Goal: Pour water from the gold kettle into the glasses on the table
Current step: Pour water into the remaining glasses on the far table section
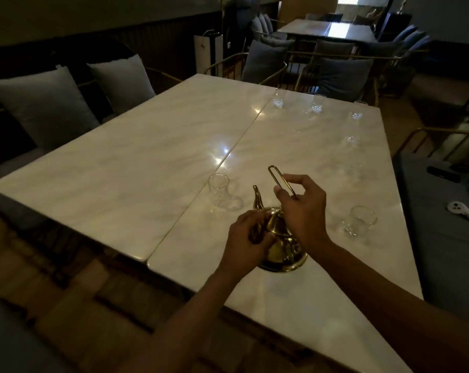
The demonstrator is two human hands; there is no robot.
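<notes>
Kettle, gold (280, 249), standing on marble table (136, 168) between two near glasses
Right hand (303, 208) pinches its raised wire handle (280, 181); left hand (248, 238) apparently grips the spout side, fingers curled; glass (219, 191) just beyond, another (360, 220) right

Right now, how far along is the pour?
Nothing looks poured: the near glass and the glass on the right look empty. In hand: the gold kettle sits on the table, right hand pinching its handle, left hand on the spout side. Left: every glass, including the far ones.
</notes>
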